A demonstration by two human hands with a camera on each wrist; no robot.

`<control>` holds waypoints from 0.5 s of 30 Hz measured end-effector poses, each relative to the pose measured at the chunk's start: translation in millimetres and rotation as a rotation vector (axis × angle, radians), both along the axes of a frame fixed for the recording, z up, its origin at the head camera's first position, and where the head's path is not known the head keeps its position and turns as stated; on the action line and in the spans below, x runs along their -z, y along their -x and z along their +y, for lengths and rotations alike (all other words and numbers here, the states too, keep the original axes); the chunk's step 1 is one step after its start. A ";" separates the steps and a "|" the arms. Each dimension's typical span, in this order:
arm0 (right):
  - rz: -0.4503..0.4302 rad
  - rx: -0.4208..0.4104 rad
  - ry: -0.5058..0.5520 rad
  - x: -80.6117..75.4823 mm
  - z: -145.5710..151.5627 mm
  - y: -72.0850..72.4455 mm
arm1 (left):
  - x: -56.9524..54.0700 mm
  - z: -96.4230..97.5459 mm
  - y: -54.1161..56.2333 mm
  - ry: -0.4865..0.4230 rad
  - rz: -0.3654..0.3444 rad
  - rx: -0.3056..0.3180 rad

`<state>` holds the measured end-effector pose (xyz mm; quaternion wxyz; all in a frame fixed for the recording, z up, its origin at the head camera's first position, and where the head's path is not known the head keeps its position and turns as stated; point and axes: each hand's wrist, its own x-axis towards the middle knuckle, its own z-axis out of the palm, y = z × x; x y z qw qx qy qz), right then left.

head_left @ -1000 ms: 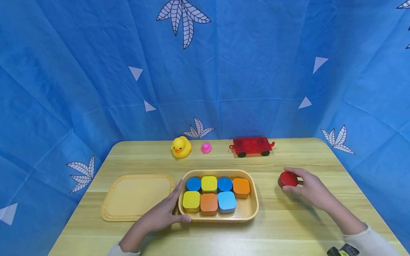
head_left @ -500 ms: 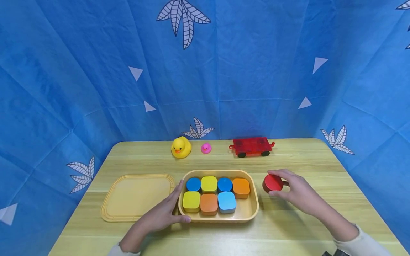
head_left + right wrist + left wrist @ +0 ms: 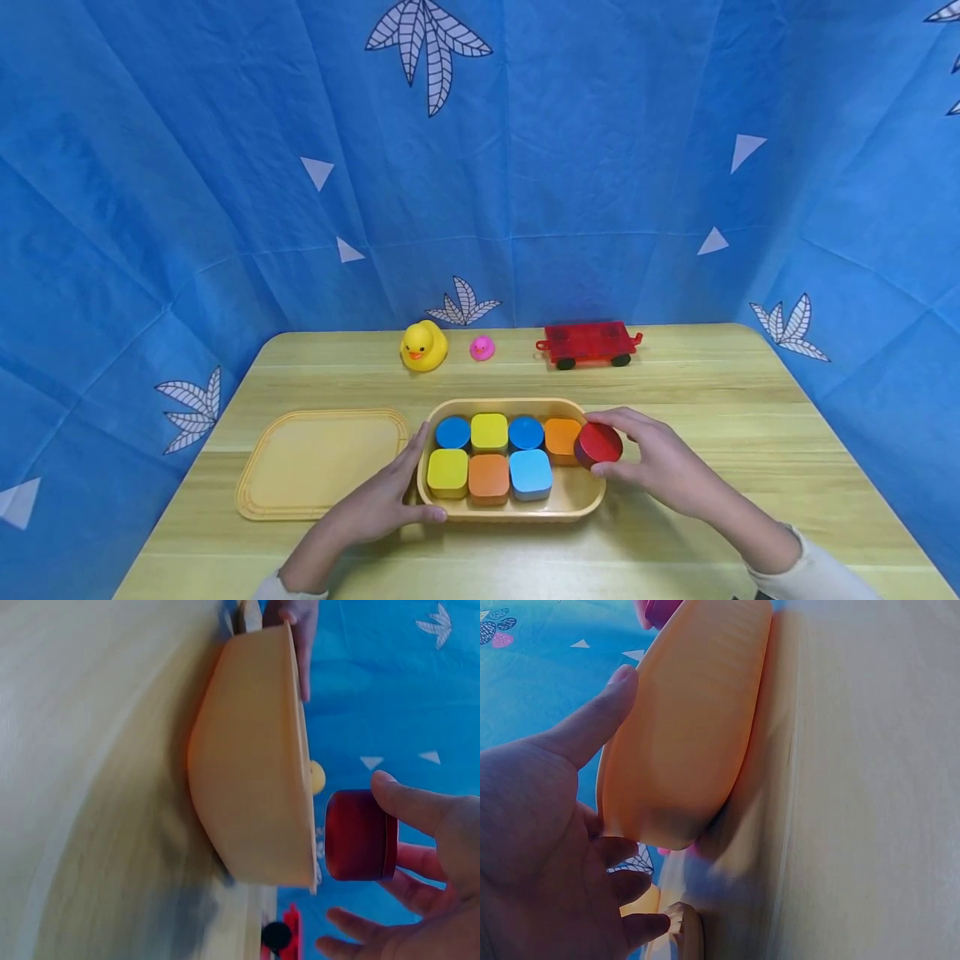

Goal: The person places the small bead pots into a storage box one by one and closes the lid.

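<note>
My right hand (image 3: 660, 462) pinches a red round block (image 3: 598, 444) between thumb and fingers. The block is above the right end of a pale-yellow plastic box (image 3: 573, 504); in the right wrist view the red block (image 3: 356, 836) stays apart from the box wall (image 3: 251, 765). Inside the box sit two blue round blocks (image 3: 453, 432), two yellow square blocks (image 3: 448, 472), two orange square blocks (image 3: 488, 478) and a light-blue square block (image 3: 531, 473). My left hand (image 3: 378, 500) holds the box's left end, its thumb (image 3: 604, 712) along the wall.
A flat pale-yellow lid-like tray (image 3: 322, 462) lies left of the box on the wooden table (image 3: 525, 562). Along the back stand a yellow rubber duck (image 3: 423, 346), a small pink duck (image 3: 482, 347) and a red toy wagon (image 3: 590, 342). A blue curtain (image 3: 585, 167) hangs behind.
My right hand has carried the red round block leftward from the table's right side to above the box's right end. The left hand and the box have stayed put.
</note>
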<state>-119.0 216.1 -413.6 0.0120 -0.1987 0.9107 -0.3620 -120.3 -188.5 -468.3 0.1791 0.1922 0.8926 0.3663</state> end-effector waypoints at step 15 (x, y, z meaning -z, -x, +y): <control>-0.119 -0.041 -0.040 18.2 -26.1 0.3 | 0.7 0.2 0.0 -0.003 0.007 -0.001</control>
